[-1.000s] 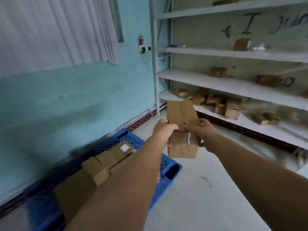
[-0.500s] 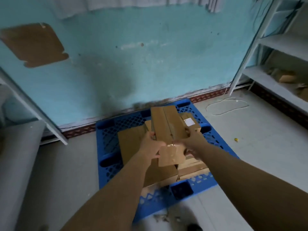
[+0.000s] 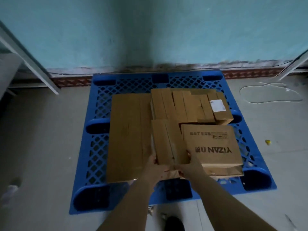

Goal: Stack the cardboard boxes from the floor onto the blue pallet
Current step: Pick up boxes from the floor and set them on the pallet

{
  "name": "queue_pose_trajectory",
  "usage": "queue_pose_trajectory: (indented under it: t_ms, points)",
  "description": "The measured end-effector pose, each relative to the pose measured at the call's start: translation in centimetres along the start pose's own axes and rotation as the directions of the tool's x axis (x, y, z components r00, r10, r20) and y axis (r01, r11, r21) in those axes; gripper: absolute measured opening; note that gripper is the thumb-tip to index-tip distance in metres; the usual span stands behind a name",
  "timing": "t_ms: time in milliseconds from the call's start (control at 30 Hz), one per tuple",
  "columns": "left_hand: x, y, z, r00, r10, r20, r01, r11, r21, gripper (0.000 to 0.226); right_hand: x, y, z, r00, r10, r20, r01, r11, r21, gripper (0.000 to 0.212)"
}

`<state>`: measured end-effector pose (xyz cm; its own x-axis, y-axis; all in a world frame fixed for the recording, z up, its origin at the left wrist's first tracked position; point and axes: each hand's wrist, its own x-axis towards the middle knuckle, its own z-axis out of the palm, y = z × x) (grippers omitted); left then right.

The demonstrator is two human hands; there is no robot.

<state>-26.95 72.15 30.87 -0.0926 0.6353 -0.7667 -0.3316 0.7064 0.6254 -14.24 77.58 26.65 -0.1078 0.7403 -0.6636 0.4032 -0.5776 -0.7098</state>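
Left of my grip: the long flat box (image 3: 128, 135) touches.
Right: the printed box (image 3: 210, 144) presses close.
Ahead: stacked boxes (image 3: 183, 105) block.
Behind: open floor (image 3: 41, 147).

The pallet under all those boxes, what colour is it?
The pallet is bright blue with a lattice top, clearest in the head view.

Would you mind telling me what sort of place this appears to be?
Probably a small storeroom or packing room: a blue pallet loaded with cardboard boxes on a bare concrete floor, with metal rack legs by the wall.
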Motion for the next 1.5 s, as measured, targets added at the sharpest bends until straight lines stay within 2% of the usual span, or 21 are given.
queue_pose_trajectory:
  t_ms: [167,267,333,433,500,567,667,733,833,1033,1133,1267,1400,1500]
  points:
    - [6.7,-3.9,0.4,0.997,-0.060,-0.051,0.055,0.994,-0.098,0.063,4.5,4.9,2.7,0.989,-0.094,-0.117,0.069,0.978,-0.198,0.078]
    - [8.7,-4.6,1.1,0.997,-0.049,-0.057,0.042,0.992,-0.118,0.070,5.6,6.9,3.6,0.965,-0.139,-0.223,0.081,0.965,-0.251,0.068]
    - [9.4,-4.4,1.5,0.997,-0.037,-0.069,0.028,0.993,-0.117,0.063,5.9,7.2,3.7,0.952,-0.164,-0.258,0.079,0.947,-0.311,0.069]
    - [8.3,-3.2,2.0,0.996,-0.049,-0.081,0.034,0.985,-0.168,0.052,5.1,6.5,3.2,0.957,-0.174,-0.234,0.065,0.910,-0.410,0.073]
    - [6.3,-1.8,1.7,0.997,-0.017,-0.082,0.009,0.995,-0.094,0.061,3.8,4.8,2.3,0.967,-0.166,-0.195,0.077,0.915,-0.397,0.078]
    - [3.5,0.4,1.0,0.997,0.001,-0.078,-0.003,1.000,-0.025,0.076,1.8,1.6,0.9,0.975,-0.155,-0.159,0.101,0.948,-0.302,0.084]
    - [-0.8,4.9,0.1,0.993,0.096,-0.066,-0.085,0.984,0.153,0.081,-1.8,-4.9,-2.6,0.971,-0.203,-0.129,0.181,0.970,-0.163,0.093]
    - [-3.9,8.1,0.2,0.976,0.217,-0.024,-0.202,0.938,0.283,0.083,-4.8,-9.1,-5.4,0.954,-0.263,-0.144,0.244,0.960,-0.138,0.097]
    - [-9.5,12.7,1.3,0.929,0.363,0.069,-0.352,0.814,0.462,0.085,-11.1,-14.0,-9.5,0.914,-0.332,-0.235,0.329,0.943,-0.052,0.097]
    - [-20.9,16.7,3.7,0.846,0.459,0.272,-0.519,0.594,0.614,0.083,-26.0,-15.6,-15.1,0.800,-0.334,-0.499,0.439,0.892,0.107,0.092]
    - [-26.1,16.7,6.5,0.808,0.436,0.396,-0.584,0.504,0.636,0.083,-33.3,-14.1,-17.2,0.751,-0.306,-0.586,0.480,0.862,0.165,0.091]
    - [-32.3,14.6,12.5,0.763,0.351,0.543,-0.643,0.487,0.590,0.078,-42.2,-10.6,-20.2,0.677,-0.261,-0.689,0.527,0.825,0.205,0.091]
    - [-37.5,9.5,19.9,0.693,0.232,0.682,-0.691,0.482,0.539,0.077,-50.7,-5.1,-23.6,0.565,-0.181,-0.805,0.540,0.819,0.195,0.091]
    - [-41.1,4.1,24.7,0.639,0.188,0.746,-0.742,0.404,0.535,0.075,-56.9,0.9,-25.6,0.506,-0.067,-0.860,0.517,0.822,0.241,0.091]
